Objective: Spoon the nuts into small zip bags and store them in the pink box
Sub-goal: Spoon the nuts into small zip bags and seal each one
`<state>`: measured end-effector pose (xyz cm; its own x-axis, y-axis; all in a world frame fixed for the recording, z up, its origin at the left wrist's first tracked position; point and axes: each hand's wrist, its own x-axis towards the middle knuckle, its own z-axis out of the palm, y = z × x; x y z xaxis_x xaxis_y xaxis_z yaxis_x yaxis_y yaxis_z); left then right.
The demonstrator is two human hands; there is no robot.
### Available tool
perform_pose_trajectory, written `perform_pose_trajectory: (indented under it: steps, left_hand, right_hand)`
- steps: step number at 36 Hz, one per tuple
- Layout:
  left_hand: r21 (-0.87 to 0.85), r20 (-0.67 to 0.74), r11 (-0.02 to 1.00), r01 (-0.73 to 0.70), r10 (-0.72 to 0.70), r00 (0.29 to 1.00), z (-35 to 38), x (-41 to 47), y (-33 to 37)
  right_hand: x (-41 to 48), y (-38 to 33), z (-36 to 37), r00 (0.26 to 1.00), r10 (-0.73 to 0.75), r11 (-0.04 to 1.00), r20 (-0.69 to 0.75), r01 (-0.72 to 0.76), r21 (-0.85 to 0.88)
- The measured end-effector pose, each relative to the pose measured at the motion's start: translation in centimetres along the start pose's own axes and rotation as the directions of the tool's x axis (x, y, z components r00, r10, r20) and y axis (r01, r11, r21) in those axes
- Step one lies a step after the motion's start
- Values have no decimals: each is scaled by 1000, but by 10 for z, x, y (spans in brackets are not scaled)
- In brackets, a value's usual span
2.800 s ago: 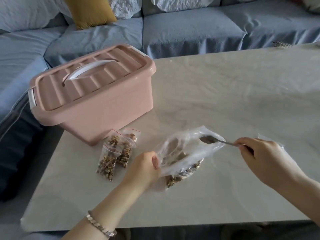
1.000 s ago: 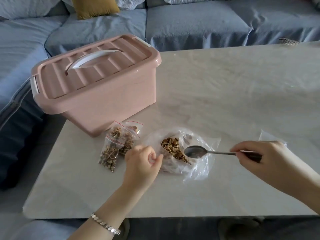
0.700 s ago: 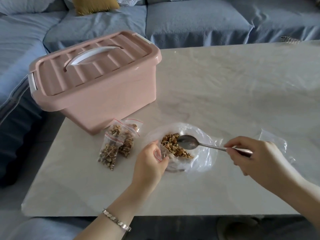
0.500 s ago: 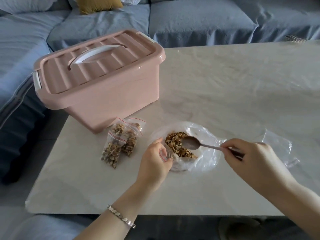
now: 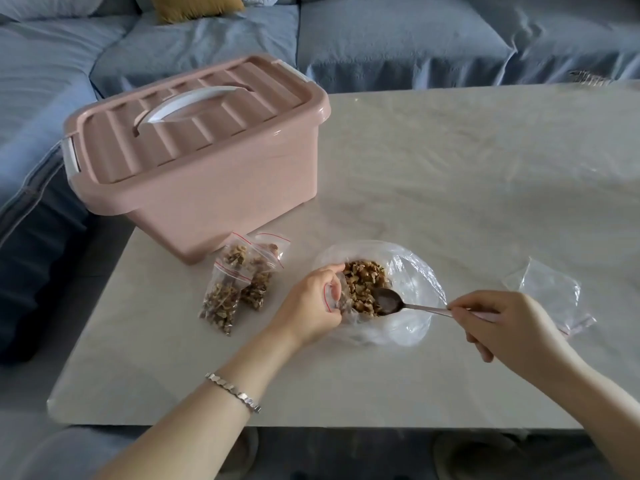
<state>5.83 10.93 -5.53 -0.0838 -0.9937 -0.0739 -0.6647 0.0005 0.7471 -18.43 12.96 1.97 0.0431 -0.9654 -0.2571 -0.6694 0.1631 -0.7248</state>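
Note:
A large clear plastic bag [image 5: 412, 282] lies open on the table with a heap of chopped nuts [image 5: 363, 284] inside. My right hand [image 5: 502, 323] grips the handle of a metal spoon [image 5: 389, 301], whose bowl rests in the nuts. My left hand [image 5: 311, 303] pinches a small zip bag with a red strip at the big bag's left edge. Two filled small zip bags [image 5: 239, 282] lie to the left, in front of the pink box [image 5: 194, 161], whose lid is closed.
More empty clear zip bags [image 5: 554, 292] lie at the right behind my right hand. The marble table [image 5: 450, 168] stretches to the back and right. A blue sofa [image 5: 381, 39] with a yellow cushion runs along the far and left sides.
The large bag was set down and spread open on the table. The spoon came in from the right and dipped into the nuts. My left hand moved to the bag's left rim.

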Motion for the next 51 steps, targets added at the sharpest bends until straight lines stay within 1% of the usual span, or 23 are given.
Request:
perform_pose_trajectory:
  steps: [4,8,13,15,20,22,25,27,30,33,36,38,40,43,45,48,51]
  left_hand:
    - [8,49,1000,-5,4,999,-5,-1,-3]
    - [-15,50,1000,8,-8,999,-5,-9,-5]
    - [-63,21,998,18,-17,1000,-4,-14,-4]
    - [-94,12,995,33,-31,999,-4,-15,-4]
    - [-107,-39,992,60,-65,997,-4,-16,-7]
    - [-93,-47,994,57,-62,997,-5,-16,-8]
    - [-101,-31,993,58,-61,998,-5,-18,-7]
    - [-99,-29,993,58,-61,998,-5,-19,-6]
    - [-73,-31,996,45,-48,998,-6,-17,-4]
    - [-48,-38,998,39,-41,998,-9,-14,-5]
    - [-24,-73,999,36,-37,997,-15,-15,-3]
    - [-3,-108,1000,21,-21,994,-21,-16,3]
    - [39,-175,999,3,4,985,-28,-20,11]
    - [101,-318,994,-48,78,945,-37,-27,25]
    - [84,-382,993,-82,109,918,-43,-30,38]
    - [-17,-406,991,-136,117,906,-51,-31,59]
    - [-85,-357,990,-109,72,931,-49,-24,72]
  right_hand:
    - [-10,-1,2,996,-74,997,-51,73,-21]
    - [-16,-3,7,977,-164,985,-137,154,-78]
    - [-16,-6,18,972,-198,976,-124,184,-112]
    - [-17,-7,23,967,-221,967,-126,201,-155]
    - [-21,-2,26,934,-276,936,-225,208,-283]
    - [-23,-1,26,944,-256,939,-208,191,-287]
    - [-23,-5,28,984,-158,980,-80,147,-134]
    - [-20,-7,32,995,-99,995,-3,99,-33]
    - [-13,-6,37,998,24,987,53,-32,155]
    - [-10,-6,37,989,135,892,55,-146,429]
    - [-10,-3,33,980,198,778,30,-176,603]
    - [-10,0,31,975,220,736,11,-174,655]
    - [-10,3,28,972,235,709,-12,-163,686]
    - [-9,4,24,972,235,678,-28,-143,721]
    - [-8,4,22,971,237,644,-22,-140,752]
    - [-6,2,17,971,238,601,-10,-139,787]
    - [-4,-4,8,976,218,591,-29,-109,799]
